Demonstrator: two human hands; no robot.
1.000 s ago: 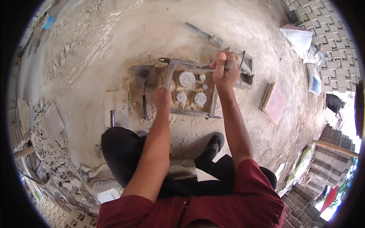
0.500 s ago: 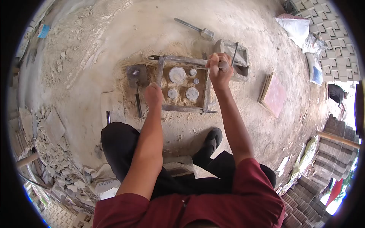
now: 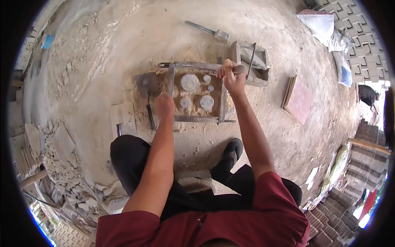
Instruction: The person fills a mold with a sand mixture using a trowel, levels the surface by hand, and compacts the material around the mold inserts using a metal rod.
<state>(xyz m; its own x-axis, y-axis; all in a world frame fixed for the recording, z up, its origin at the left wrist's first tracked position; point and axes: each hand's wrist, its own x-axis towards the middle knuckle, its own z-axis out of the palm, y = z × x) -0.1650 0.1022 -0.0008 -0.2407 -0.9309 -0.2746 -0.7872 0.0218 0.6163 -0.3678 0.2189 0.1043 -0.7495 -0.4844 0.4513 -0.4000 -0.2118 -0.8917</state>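
A rectangular frame point(image 3: 199, 66) lies on the dusty floor around sand, in which several round pale discs point(image 3: 189, 82) of different sizes sit. My left hand point(image 3: 165, 106) is closed at the frame's left side; what its fingers grip, if anything, is hidden. Near the frame's upper right corner, my right hand point(image 3: 231, 77) is a fist around a tool handle point(image 3: 239, 69). The rest of that tool is mostly hidden by the hand. Left of my left hand lies a square-bladed trowel point(image 3: 147, 84) with a dark handle.
Right of the frame stands a rectangular box point(image 3: 260, 76) with a rod across it. Above lies a long-handled tool point(image 3: 221, 36). A pinkish board point(image 3: 299, 100), sacks point(image 3: 319, 26) and stacked tiles point(image 3: 364, 158) are on the right. Rubble point(image 3: 68, 175) lies left. A person point(image 3: 367, 96) bends far right.
My right hand has moved slightly left and down along the frame's upper right corner, and its wrist has turned. The whole view has shifted a little. My left hand stays at the left side.
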